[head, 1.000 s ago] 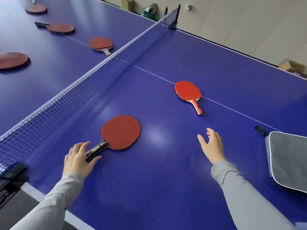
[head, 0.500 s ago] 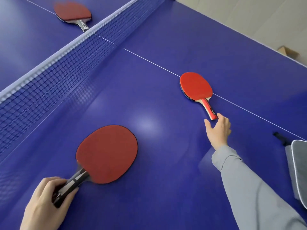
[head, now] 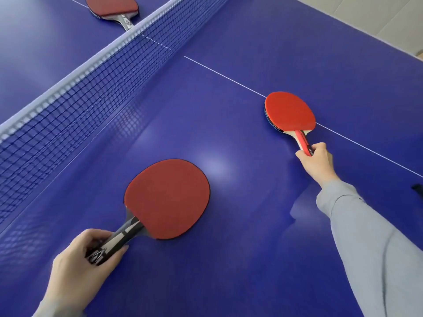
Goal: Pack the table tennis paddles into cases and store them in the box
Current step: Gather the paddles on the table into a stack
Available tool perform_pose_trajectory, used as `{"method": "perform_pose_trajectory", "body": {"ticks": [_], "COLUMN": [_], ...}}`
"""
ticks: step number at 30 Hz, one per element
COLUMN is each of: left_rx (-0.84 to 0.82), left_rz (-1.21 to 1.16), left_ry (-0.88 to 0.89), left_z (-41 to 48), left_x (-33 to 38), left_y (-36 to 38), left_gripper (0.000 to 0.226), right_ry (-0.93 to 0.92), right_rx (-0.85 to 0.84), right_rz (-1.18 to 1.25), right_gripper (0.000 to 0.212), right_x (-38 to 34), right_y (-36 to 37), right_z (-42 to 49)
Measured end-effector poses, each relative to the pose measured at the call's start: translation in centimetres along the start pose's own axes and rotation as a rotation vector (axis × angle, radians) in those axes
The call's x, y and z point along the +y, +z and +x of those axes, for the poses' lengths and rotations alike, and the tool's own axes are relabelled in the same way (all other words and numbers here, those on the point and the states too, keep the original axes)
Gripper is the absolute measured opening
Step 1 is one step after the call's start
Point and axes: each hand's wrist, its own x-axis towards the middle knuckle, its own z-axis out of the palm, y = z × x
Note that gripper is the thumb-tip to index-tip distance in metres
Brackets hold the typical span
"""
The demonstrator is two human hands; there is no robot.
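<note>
the left hand (head: 87, 266) comes in from the bottom corner on the near side of the net (head: 91, 88). its fingers are curled tight round the black-and-silver handle of the dark red paddle (head: 168, 197), and the thumb lies along the handle's lower edge. the wrist is roughly straight, with the back of the hand turned up toward the camera. the handle slants up and away from the hand, so the blade sits farther out from the person, face up and close over the blue counter (head: 229, 271). i cannot tell whether the blade rests on the surface or is just clear of it.

the right arm reaches much farther out on the same near side of the net, nearly straight, in a grey sleeve (head: 377, 236) creased at the cuff. the right hand (head: 317, 161) grips only the butt end of the red handle of the bright red paddle (head: 289, 112), with the fingers folded over it and the thumb underneath. that blade lies face up across the white centre line (head: 224, 75), which runs away from the net. it is well apart from the dark red paddle and farther from the net.

beyond the net a third paddle (head: 112, 5) lies flat, red side up, with its handle pointing toward the net and its tip hidden behind the net's white tape. on the near side, at the far right edge of the view, is a small black object (head: 417, 189) too cropped to identify.
</note>
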Motion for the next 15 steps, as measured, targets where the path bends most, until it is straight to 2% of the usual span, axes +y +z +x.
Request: {"method": "perform_pose_trajectory", "body": {"ticks": [7, 15], "left_rx": [0.082, 0.136], "left_rz": [-0.151, -0.269], "left_ry": [-0.139, -0.246], "left_z": [-2.4, -10.8], "left_x": [3.0, 6.5], "left_y": [0.5, 3.0], "left_gripper": [0.031, 0.024], "right_ry": [0.0, 0.111], "right_rx": [0.034, 0.084], "right_rz": [0.152, 0.379], "right_gripper": [0.021, 0.021], "right_x": [-0.9, 3.2], "right_y": [-1.3, -2.7], "right_z": [-6.0, -22.7]}}
